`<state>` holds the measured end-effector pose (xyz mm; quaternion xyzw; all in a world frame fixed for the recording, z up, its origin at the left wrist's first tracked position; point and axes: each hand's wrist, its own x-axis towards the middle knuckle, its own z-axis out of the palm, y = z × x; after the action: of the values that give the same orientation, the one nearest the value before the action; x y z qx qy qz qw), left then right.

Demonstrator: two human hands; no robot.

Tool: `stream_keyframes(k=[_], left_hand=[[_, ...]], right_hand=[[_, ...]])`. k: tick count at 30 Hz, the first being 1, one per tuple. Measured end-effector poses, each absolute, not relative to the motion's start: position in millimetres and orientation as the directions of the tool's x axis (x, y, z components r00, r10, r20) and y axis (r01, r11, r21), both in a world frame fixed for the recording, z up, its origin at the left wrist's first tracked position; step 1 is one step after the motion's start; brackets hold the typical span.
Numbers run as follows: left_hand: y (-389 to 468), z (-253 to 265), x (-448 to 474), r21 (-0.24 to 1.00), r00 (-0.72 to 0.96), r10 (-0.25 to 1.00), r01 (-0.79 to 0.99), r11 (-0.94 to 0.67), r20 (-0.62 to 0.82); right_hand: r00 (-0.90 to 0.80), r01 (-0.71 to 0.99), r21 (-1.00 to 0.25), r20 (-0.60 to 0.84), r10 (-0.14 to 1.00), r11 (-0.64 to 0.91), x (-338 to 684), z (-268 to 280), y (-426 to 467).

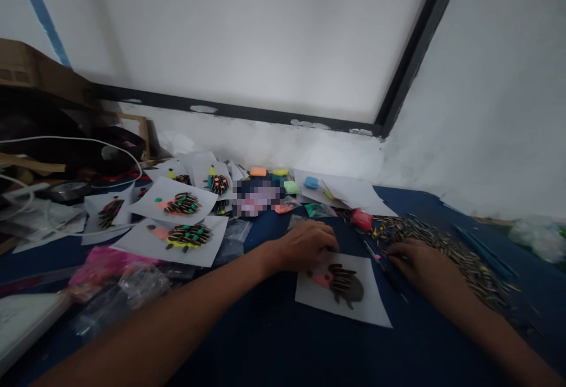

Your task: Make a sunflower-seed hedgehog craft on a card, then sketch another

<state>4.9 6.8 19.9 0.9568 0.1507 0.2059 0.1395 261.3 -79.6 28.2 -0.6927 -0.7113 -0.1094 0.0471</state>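
Hedgehog picture (pixel 345 290) is laid well forward of the table's (pixel 247 328) back edge, seeds (pixel 451 244) apparently being added, fingers of the left hand (pixel 305 244) curled at its far corner, those of the right hand (pixel 420 264) half-bent at the seed pile, neither grip discernible, more seeds seemingly needed on its bare rump.

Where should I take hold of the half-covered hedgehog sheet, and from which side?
The sheet is probably best pinched at its bare near-right corner, from the near side: it looks flat, and the left hand is at its far-left corner.
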Motion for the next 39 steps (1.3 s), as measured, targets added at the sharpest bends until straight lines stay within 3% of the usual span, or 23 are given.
stream_keyframes(k=[8, 12, 16, 18, 24, 32, 39], left_hand=[[0.7, 15.8, 7.1, 0.341, 0.847, 0.349, 0.216, -0.915, 0.4], [1.5, 11.0, 7.4, 0.343, 0.845, 0.34, 0.202, -0.918, 0.413], [1.9, 10.5, 7.7, 0.348, 0.837, 0.355, 0.215, -0.913, 0.416], [2.1, 10.3, 7.8, 0.347, 0.837, 0.355, 0.215, -0.913, 0.417], [2.9, 8.4, 8.5, 0.34, 0.835, 0.353, 0.215, -0.915, 0.422], [3.0, 7.6, 9.1, 0.341, 0.831, 0.359, 0.22, -0.914, 0.425], [3.7, 6.2, 9.9, 0.329, 0.832, 0.356, 0.224, -0.918, 0.427]], right_hand=[[-0.018, 0.999, 0.052, 0.258, 0.966, 0.004, 256.6, 33.7, -80.9], [0.034, 0.995, -0.102, 0.312, 0.949, -0.002, 252.7, 40.7, -84.4], [-0.071, 0.95, -0.26, 0.356, 0.932, 0.172, 242.4, 47.7, -89.2], [-0.128, 0.942, -0.254, 0.331, 0.935, 0.219, 238.2, 47.9, -91.3], [-0.21, 0.969, -0.083, 0.222, 0.952, 0.233, 236.2, 36.5, -93.0], [-0.084, 0.97, -0.213, 0.171, 0.982, 0.12, 235.3, 37.2, -87.6], [-0.081, 0.898, -0.387, 0.32, 0.944, 0.208, 233.0, 49.9, -94.6]])
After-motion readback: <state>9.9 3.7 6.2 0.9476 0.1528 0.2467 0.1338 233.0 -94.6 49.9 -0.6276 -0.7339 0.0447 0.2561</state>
